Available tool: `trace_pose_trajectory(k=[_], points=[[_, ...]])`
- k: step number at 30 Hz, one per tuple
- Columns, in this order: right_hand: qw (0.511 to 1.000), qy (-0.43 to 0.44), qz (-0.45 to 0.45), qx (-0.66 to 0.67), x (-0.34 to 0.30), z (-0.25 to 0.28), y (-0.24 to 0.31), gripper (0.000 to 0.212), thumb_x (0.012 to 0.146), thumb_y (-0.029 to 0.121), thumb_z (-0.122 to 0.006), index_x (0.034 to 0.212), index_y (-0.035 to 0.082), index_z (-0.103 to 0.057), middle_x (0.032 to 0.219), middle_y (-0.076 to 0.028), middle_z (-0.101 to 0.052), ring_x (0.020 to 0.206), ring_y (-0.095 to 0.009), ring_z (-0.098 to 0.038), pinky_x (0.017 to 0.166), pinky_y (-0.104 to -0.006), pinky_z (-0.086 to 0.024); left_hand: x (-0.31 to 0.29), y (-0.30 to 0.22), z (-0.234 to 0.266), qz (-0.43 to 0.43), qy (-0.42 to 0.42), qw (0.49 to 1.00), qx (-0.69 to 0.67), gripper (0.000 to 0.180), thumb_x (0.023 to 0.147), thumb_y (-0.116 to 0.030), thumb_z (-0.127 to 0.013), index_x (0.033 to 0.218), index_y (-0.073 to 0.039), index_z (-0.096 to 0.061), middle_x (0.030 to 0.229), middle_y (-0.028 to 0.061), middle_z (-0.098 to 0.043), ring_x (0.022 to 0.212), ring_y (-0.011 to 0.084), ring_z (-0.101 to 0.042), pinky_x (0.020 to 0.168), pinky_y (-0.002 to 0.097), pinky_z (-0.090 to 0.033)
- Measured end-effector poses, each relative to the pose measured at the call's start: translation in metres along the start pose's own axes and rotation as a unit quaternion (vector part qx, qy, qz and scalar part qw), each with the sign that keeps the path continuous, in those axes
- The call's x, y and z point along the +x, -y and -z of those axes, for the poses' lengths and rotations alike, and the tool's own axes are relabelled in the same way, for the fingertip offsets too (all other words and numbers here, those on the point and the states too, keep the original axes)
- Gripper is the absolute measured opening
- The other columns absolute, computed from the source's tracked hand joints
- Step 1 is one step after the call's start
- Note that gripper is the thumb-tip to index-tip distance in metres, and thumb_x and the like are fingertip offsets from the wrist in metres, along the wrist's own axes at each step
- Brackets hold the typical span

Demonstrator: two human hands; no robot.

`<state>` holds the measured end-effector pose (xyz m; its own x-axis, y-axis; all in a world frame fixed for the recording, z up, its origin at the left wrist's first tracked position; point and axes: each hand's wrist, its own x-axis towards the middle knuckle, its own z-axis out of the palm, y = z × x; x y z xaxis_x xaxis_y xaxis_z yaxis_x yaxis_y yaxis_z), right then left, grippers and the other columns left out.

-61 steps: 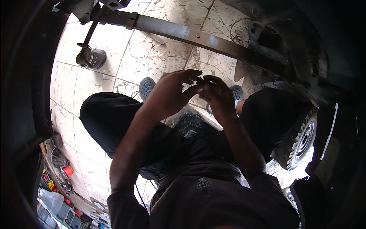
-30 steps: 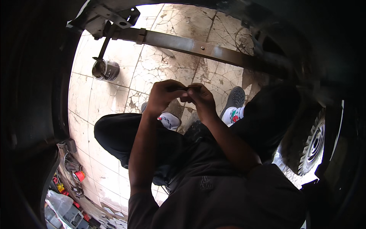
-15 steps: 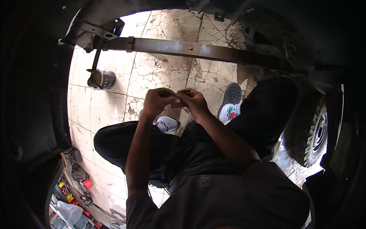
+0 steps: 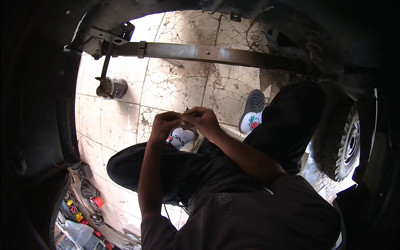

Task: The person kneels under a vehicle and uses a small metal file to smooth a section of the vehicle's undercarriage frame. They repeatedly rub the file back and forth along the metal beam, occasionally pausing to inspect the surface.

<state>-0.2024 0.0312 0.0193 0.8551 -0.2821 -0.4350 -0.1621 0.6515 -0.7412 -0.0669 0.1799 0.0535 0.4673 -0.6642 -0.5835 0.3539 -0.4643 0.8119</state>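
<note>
Far: long rusty leaf spring (image 4: 216,53) spanning a cracked tiled floor (image 4: 166,87); treaded wheel (image 4: 348,143) at right; metal can (image 4: 113,88) far left. Centre, near the knees: left hand (image 4: 164,125) and right hand (image 4: 204,120), fingertips pressed together pinching a small part (image 4: 183,116), too tiny to identify. Probably light and rigid; best held by its edges.

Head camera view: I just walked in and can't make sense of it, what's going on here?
A person in dark clothes crouches on cracked tiles beneath a vehicle's long metal bar. The left hand and right hand meet fingertip to fingertip, pinching something too small to identify. A small metal can sits on the floor, and a wheel stands to the right.
</note>
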Motion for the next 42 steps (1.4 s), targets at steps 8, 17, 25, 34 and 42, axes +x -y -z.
trace_pose_trajectory(k=[8, 17, 25, 34, 42], points=[[0.997, 0.01, -0.054, 0.046, 0.004, 0.002, -0.014, 0.027, 0.096, 0.015, -0.079, 0.112, -0.005, -0.07, 0.099, -0.014, -0.076, 0.085, -0.021, -0.077, 0.079, -0.0327, -0.064, -0.013, 0.006, -0.011, 0.0, -0.046, 0.996, -0.079, 0.032, 0.085, -0.017, -0.082, 0.105, 0.006, -0.073, 0.094, 0.0106, -0.075, 0.088, 0.0177, -0.069, 0.083, 0.0304, -0.051], [0.992, 0.017, -0.044, 0.117, -0.005, 0.003, 0.007, 0.025, 0.1, 0.016, -0.073, 0.113, -0.005, -0.068, 0.1, -0.015, -0.075, 0.085, -0.024, -0.077, 0.08, -0.0355, -0.064, -0.009, -0.012, -0.025, 0.044, -0.034, 0.981, -0.188, 0.035, 0.088, -0.022, -0.083, 0.104, 0.006, -0.07, 0.092, 0.0097, -0.071, 0.086, 0.0183, -0.067, 0.08, 0.03, -0.051], [0.99, 0.053, -0.032, 0.129, 0.001, 0.031, 0.013, 0.027, 0.099, 0.014, -0.074, 0.118, -0.004, -0.066, 0.105, -0.015, -0.074, 0.09, -0.025, -0.077, 0.086, -0.0385, -0.064, -0.004, -0.031, -0.036, 0.023, -0.048, 0.996, -0.077, 0.044, 0.087, -0.021, -0.083, 0.116, 0.01, -0.071, 0.105, 0.0158, -0.075, 0.097, 0.0208, -0.07, 0.088, 0.0312, -0.053], [0.994, 0.02, 0.008, 0.109, 0.0, 0.04, 0.015, 0.026, 0.098, 0.015, -0.076, 0.116, -0.002, -0.068, 0.105, -0.013, -0.075, 0.09, -0.02, -0.075, 0.084, -0.0344, -0.061, 0.003, -0.037, -0.057, -0.032, -0.101, 0.991, -0.083, 0.05, 0.084, -0.016, -0.086, 0.122, 0.012, -0.069, 0.108, 0.0157, -0.076, 0.099, 0.0208, -0.071, 0.091, 0.0326, -0.053], [0.984, 0.003, 0.037, 0.175, 0.0, 0.045, 0.019, 0.026, 0.098, 0.015, -0.076, 0.117, -0.001, -0.068, 0.103, -0.01, -0.074, 0.089, -0.016, -0.071, 0.083, -0.0322, -0.057, 0.017, -0.045, -0.066, -0.056, -0.09, 0.99, -0.093, 0.042, 0.084, -0.01, -0.087, 0.119, 0.008, -0.074, 0.103, 0.0128, -0.078, 0.092, 0.0148, -0.072, 0.085, 0.0271, -0.056]])
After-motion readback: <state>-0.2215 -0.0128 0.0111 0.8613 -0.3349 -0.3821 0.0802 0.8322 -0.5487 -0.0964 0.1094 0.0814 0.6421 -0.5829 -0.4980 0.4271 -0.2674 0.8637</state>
